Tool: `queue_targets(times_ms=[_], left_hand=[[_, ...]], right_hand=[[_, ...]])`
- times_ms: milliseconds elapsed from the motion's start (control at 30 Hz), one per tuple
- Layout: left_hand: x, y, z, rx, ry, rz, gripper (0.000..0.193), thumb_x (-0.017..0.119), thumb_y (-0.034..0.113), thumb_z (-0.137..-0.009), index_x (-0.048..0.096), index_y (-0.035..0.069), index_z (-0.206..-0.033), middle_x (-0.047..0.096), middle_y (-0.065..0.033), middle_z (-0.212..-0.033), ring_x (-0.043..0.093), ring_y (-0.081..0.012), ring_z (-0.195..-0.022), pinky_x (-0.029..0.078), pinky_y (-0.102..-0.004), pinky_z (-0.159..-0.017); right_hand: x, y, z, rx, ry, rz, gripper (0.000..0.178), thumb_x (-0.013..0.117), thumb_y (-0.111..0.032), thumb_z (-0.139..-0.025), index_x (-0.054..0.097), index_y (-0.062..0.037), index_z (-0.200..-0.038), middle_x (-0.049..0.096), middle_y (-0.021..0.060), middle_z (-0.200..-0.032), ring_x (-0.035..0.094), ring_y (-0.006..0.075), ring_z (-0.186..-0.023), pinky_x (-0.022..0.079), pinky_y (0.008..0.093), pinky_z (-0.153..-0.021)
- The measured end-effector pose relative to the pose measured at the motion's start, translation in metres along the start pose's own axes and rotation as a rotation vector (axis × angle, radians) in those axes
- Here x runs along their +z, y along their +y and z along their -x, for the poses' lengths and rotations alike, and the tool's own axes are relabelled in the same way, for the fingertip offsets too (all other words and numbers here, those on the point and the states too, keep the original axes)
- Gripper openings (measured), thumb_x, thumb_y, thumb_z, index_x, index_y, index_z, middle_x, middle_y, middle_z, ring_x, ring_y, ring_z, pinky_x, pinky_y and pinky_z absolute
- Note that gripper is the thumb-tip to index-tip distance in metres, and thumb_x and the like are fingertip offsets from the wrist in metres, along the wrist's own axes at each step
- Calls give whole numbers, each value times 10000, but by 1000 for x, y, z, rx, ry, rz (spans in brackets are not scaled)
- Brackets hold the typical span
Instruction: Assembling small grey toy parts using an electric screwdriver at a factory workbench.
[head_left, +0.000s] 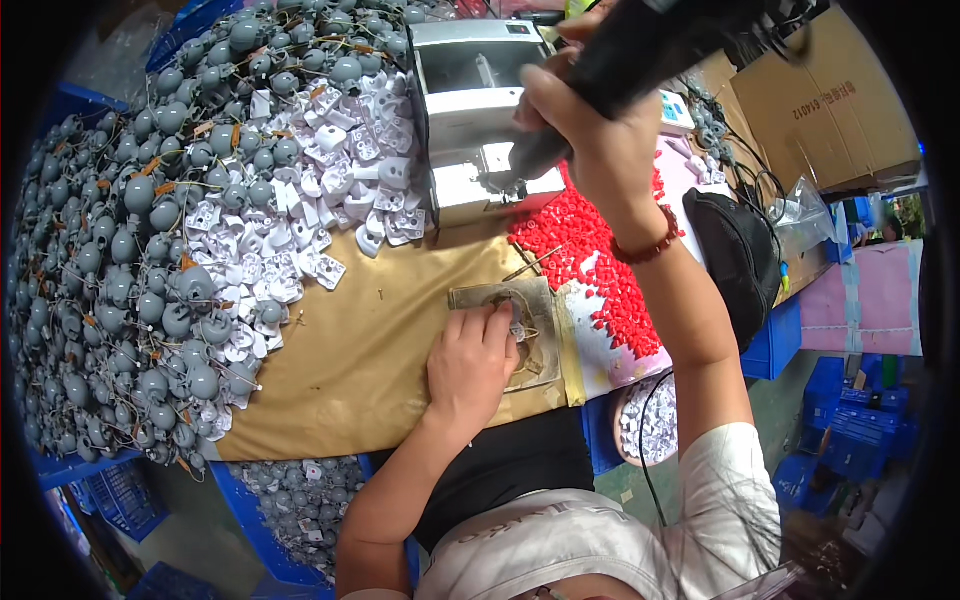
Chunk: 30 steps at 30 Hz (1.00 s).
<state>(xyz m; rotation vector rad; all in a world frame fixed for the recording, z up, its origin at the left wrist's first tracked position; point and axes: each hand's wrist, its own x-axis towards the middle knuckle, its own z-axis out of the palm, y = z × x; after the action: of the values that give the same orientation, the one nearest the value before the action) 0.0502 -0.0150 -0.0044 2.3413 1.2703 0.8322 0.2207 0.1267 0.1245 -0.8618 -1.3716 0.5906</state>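
My right hand (620, 150) is wrapped round a black power screwdriver (655, 50), raised over the right side of the worktable. The tool's tip end is beside the front of a white-and-grey screw feeder (470, 105). My left hand (470, 360) rests palm down at a square, brownish fixture (542, 372) near the table's front edge. Its fingertips are closed on a small grey part (517, 322) in the fixture, mostly hidden under the fingers.
Grey round wired parts (140, 195) heap up on the left, beside white plastic pieces (320, 170). Small red pieces (590, 250) spread right of the fixture. A thin rod (530, 263) lies behind it. At right are a black pouch (735, 265) and a cardboard box (825, 105).
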Motion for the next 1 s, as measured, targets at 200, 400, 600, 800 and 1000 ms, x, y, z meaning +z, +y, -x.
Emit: queue_targets(times_ms=[200, 400, 600, 800, 1000], left_hand=[[0, 1, -1, 0, 1, 19, 417, 777, 81, -732, 671, 86, -1135, 644, -78, -1019, 602, -296, -943, 546, -406, -771], [-2, -2, 1, -13, 3, 0, 395, 755, 105, -757, 661, 89, -1140, 641, -70, -1018, 602, -288, -950, 547, -402, -761], [-1, 1, 1, -11, -10, -12, 395, 701, 118, -793, 631, 95, -1181, 636, -73, -1065, 606, -281, -964, 555, -404, -760], [0, 0, 2, -3, 34, -15, 389, 704, 124, -787, 634, 99, -1169, 632, -68, -1056, 608, -274, -974, 561, -401, -774], [-1, -1, 2, -5, 19, -14, 385, 704, 121, -784, 637, 99, -1163, 627, -66, -1037, 610, -273, -974, 556, -401, -757]], right_hand=[[10, 29, -19, 196, -22, 116, 228, 769, -108, -802, 599, -10, -918, 653, 50, -663, 649, 131, -585, 523, 296, -556], [9, -13, 32, 433, -128, -193, 311, 752, -24, -813, 580, 11, -1070, 646, 36, -735, 627, 123, -598, 515, 283, -561], [-6, -52, 92, 393, -310, 19, 810, 605, 150, -793, 263, 20, -1515, 617, 82, -734, 630, 172, -636, 519, 302, -626], [-12, -43, 112, 309, -386, -34, 837, 603, 171, -793, 246, -21, -1525, 600, 78, -749, 628, 181, -666, 524, 315, -651], [-15, -32, 119, 274, -408, -103, 869, 601, 192, -794, 228, -63, -1536, 583, 73, -765, 626, 190, -697, 529, 328, -676]])
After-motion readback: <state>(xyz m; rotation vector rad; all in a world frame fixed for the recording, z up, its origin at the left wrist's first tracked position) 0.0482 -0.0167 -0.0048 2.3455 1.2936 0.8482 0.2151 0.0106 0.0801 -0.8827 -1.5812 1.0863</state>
